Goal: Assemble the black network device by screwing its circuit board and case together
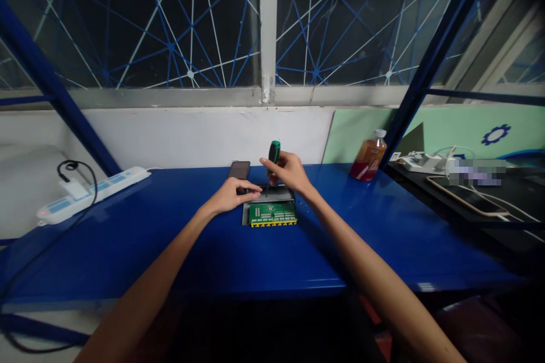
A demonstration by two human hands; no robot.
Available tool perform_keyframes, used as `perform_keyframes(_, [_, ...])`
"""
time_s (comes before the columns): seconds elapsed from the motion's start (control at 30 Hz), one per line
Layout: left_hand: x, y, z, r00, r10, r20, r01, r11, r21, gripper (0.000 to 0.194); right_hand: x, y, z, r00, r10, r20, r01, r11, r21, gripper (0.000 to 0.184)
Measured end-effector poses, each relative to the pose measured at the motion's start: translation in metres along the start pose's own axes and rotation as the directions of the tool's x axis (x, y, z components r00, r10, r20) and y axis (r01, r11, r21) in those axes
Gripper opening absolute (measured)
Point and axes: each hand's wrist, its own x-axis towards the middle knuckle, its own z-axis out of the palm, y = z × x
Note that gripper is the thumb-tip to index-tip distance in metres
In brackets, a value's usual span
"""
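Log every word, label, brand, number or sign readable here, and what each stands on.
No words, brands or numbers are readable.
Gear symbol, no lettering: on the green panel.
Bottle label: too blurred to read.
Green circuit board: white markings too small to read.
Pixelated patch at right: nothing legible.

At left, a white power strip [114,186] with a black cord [96,182]. To the right, a white-capped bottle [368,156] stands upright; beyond it I see what is probably a phone [466,197]. Behind, dark windows [140,17] carry crisscrossing blue and white lines.
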Motion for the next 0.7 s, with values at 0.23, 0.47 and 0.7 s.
perform_keyframes(0.23, [0.003, -0.012, 0.002, 1.000, 0.006, 0.010, -0.006, 1.000, -0.019, 0.021, -0.003, 0.001, 0.026, 0.994, -0.077, 0.075, 0.087, 0.984, -0.153, 0.038])
perform_keyframes(0.47, [0.005, -0.020, 0.005, 0.997, 0.036, 0.069, -0.034, 0.999, -0.027, 0.019, -0.005, 0.004, 0.028, 0.991, -0.108, 0.078, 0.124, 0.961, -0.246, 0.038])
perform_keyframes(0.7, [0.004, -0.019, 0.005, 0.998, 0.009, 0.070, -0.007, 0.999, -0.032, 0.019, -0.007, 0.003, 0.028, 0.984, -0.142, 0.104, 0.165, 0.951, -0.262, 0.039])
